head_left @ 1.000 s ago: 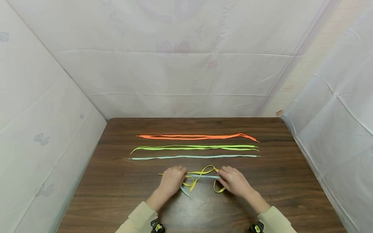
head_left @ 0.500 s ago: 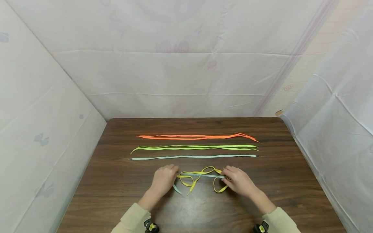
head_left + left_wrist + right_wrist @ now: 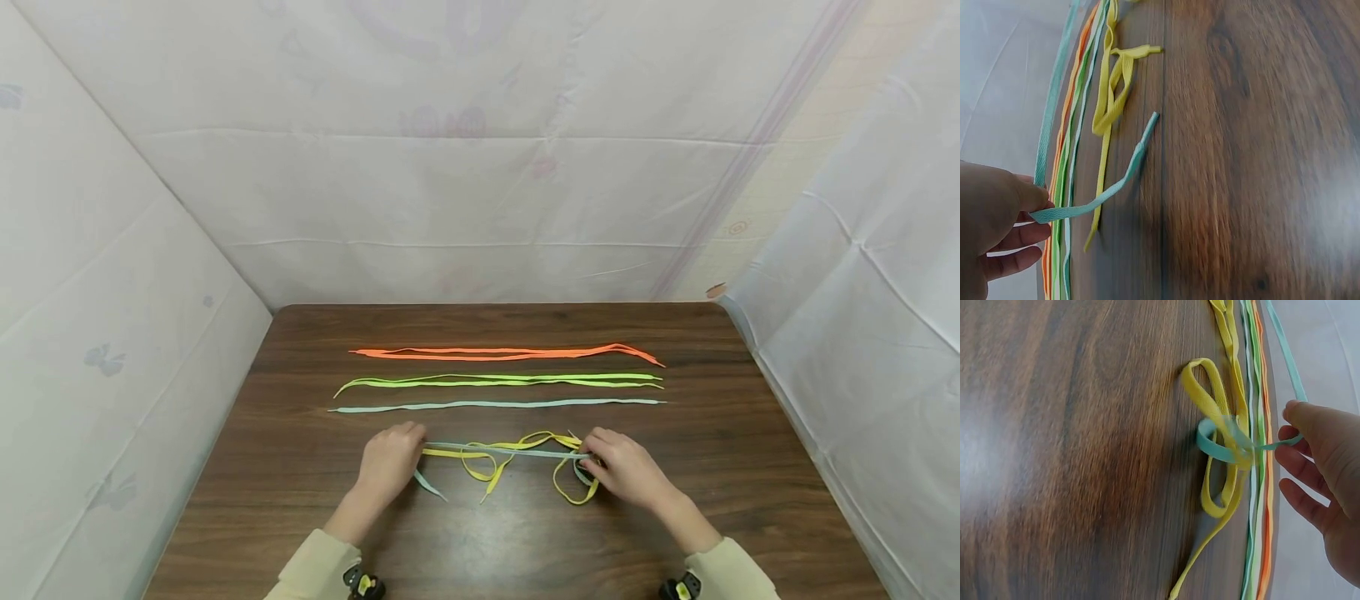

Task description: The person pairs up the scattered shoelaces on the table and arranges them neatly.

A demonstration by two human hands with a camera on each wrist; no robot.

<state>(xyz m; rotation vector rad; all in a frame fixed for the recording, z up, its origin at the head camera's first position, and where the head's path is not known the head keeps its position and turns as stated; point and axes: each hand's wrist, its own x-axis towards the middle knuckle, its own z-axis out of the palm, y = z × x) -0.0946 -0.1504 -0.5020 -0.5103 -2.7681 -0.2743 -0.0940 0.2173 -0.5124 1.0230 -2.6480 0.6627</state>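
A pale teal shoelace (image 3: 528, 453) is stretched between both hands. Its near end is pinched by the thumb and fingers of my left hand (image 3: 388, 462), and a short tail (image 3: 1116, 185) hangs from that grip in the left wrist view. My right hand (image 3: 622, 467) pinches the lace farther along, other fingers loosely bent. In the right wrist view a teal curl (image 3: 1215, 449) hangs from that grip, overlapping the loops of a yellow shoelace (image 3: 1235, 369). The yellow lace lies in loose loops on the table beneath the stretched one.
Beyond the hands, laces lie straight across the wooden table (image 3: 480, 542): a single light blue lace (image 3: 495, 404), then green laces (image 3: 495, 382), then orange laces (image 3: 495, 357). White printed cloth (image 3: 480, 208) hangs behind the table and along both sides.
My left hand has moved left with the teal lace's end, lengthening the stretch between the hands. My right hand has shifted slightly right. The straight laces have stayed in place.
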